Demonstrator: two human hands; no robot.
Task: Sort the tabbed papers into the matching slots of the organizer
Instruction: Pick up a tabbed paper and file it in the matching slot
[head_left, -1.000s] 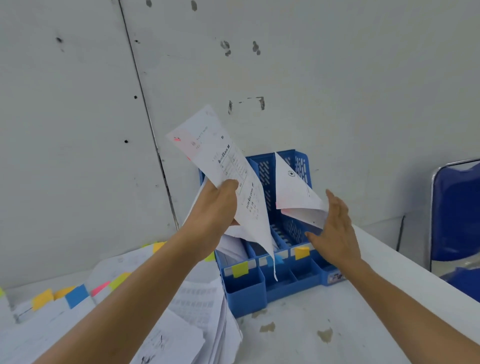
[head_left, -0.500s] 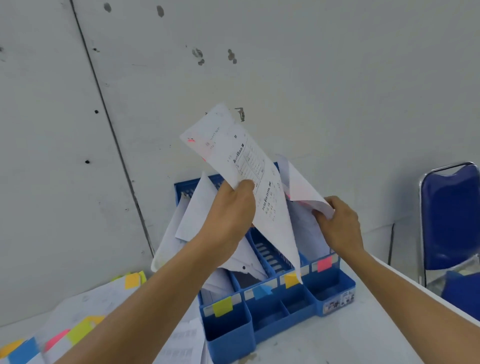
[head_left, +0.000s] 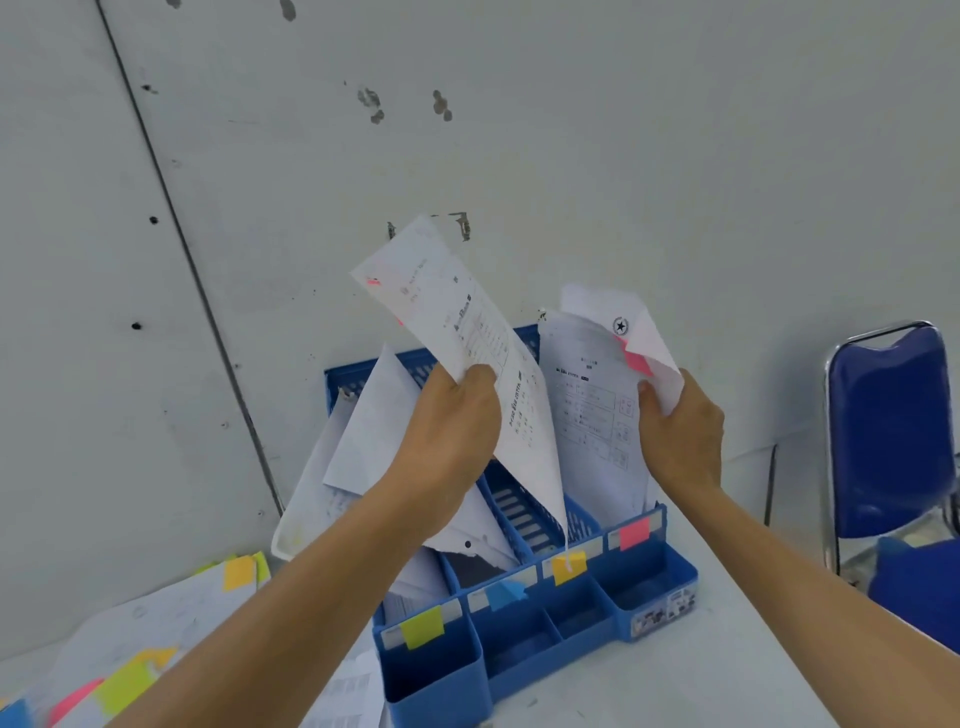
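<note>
Head: left hand (head_left: 447, 431) holds sheet (head_left: 457, 312) above organizer (head_left: 655, 582), right hand (head_left: 680, 436) papers (head_left: 592, 415).

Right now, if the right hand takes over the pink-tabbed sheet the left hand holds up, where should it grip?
Probably pinch the pink-tabbed sheet on its free right edge, just above the left hand, coming from the right: it stands tilted, and its lower corner hangs limp.

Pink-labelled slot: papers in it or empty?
Papers in it. A stack of sheets stands in the slot behind the pink label; the right hand grips its top.
</note>
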